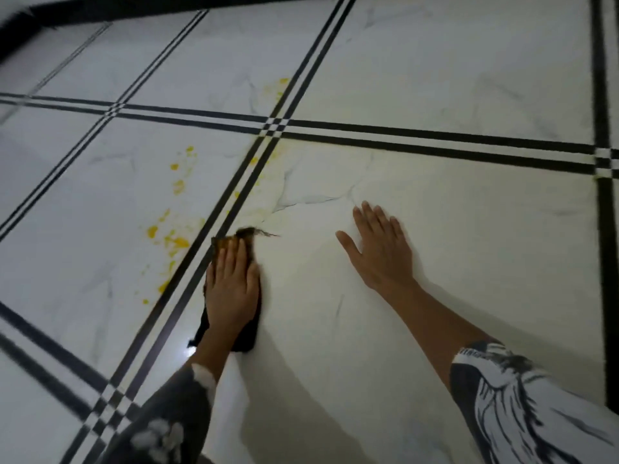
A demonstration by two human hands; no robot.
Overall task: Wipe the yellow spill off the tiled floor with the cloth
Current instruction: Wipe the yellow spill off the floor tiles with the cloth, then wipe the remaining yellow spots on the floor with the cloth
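Nearest, the left hand presses flat on a dark, frayed cloth beside the black double grout line, while the right hand lies open, bracing on the white marble-look tiled floor. Wiping looks underway; next the cloth should sweep left and farther onto the yellow splattered spill, with fainter spots beyond

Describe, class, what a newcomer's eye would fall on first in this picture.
Bright yellow spill spatters the white tile left of the black double stripe. Beside it, the left hand lies flat on a dark cloth, while the right hand rests spread on the bare tile.
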